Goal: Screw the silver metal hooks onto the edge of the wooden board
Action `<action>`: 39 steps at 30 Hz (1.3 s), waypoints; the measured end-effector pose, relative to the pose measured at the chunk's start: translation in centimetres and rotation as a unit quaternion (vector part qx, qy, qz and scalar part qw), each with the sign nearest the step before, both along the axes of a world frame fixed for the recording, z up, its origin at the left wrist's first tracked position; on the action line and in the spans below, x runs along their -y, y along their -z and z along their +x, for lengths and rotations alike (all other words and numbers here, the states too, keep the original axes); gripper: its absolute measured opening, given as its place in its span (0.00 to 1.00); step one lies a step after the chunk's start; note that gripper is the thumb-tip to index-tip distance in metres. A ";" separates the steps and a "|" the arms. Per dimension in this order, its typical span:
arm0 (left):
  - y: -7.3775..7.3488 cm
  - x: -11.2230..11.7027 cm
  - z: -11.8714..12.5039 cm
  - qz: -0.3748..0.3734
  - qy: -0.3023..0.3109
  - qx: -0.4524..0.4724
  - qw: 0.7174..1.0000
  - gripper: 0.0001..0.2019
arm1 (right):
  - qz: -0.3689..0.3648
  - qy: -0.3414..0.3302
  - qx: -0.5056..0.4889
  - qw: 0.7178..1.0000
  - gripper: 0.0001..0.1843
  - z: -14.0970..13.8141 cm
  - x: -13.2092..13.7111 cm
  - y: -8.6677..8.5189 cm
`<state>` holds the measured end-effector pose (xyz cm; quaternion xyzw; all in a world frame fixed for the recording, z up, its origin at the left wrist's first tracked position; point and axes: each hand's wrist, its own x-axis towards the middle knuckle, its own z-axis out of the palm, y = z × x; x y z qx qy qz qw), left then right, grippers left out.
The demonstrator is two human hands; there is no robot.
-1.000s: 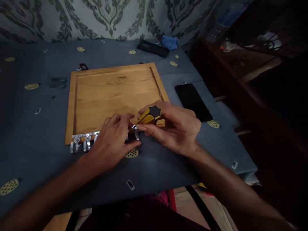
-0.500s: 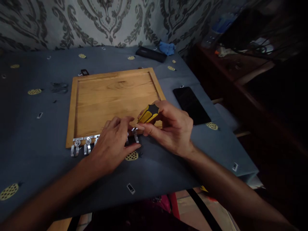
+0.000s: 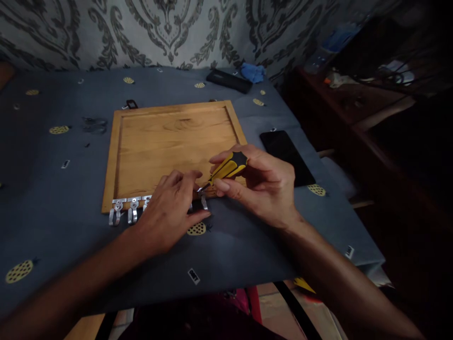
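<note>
Table cover, dark blue-grey cloth (image 3: 244, 259) printed with yellow pineapples. On it, rectangular board (image 3: 177, 141) of honey-coloured wood with raised border, lying flat ahead of both hands. Along the board's near edge, row of silver-coloured metal hooks (image 3: 133, 204) on flat plates, bends toward the wearer; middle portion hidden. Right hand (image 3: 271, 186), at the board's near right corner: thumb and fingers pinching a handle. Left hand (image 3: 170, 210), over the row: fingers bent, thumb spread apart beside the last hook; whether the fingertips grip anything cannot be told. Flat black rectangular phone (image 3: 288, 156), right of the board, partly behind the right hand. Long black case (image 3: 229, 81), toward the wall. Small screwdriver (image 3: 229, 167), yellow-and-black fluted handle, thin shaft: long axis slanting from butt at upper right down to lower left, shaft aimed at the silver metal end hook (image 3: 205, 203) between the hands; right hand nearer the handle, left fingers just beside the shaft's end; tip contact unclear. Against the earlier frames: handle shifted rightward relative to the board, more shaft exposed, left hand virtually unchanged in place.
</note>
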<state>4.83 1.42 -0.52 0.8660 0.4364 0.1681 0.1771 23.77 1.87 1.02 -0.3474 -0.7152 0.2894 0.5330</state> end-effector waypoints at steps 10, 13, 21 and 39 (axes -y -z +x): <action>-0.1 0.0 -0.1 -0.011 0.000 0.004 1.000 0.28 | 0.114 0.101 0.076 0.985 0.09 -0.2 0.3 -0.1; -0.1 0.0 -0.1 -0.010 -0.003 0.001 1.000 0.28 | 0.104 0.101 0.059 0.988 0.06 -0.2 0.5 -0.3; 0.1 -0.1 -0.1 -0.018 -0.011 0.001 1.000 0.34 | 0.029 0.118 0.020 0.992 0.03 -0.4 0.3 -0.5; 0.2 0.0 -0.2 -0.011 0.006 0.019 1.000 0.33 | 0.069 0.094 0.165 0.979 0.09 0.3 0.0 -0.1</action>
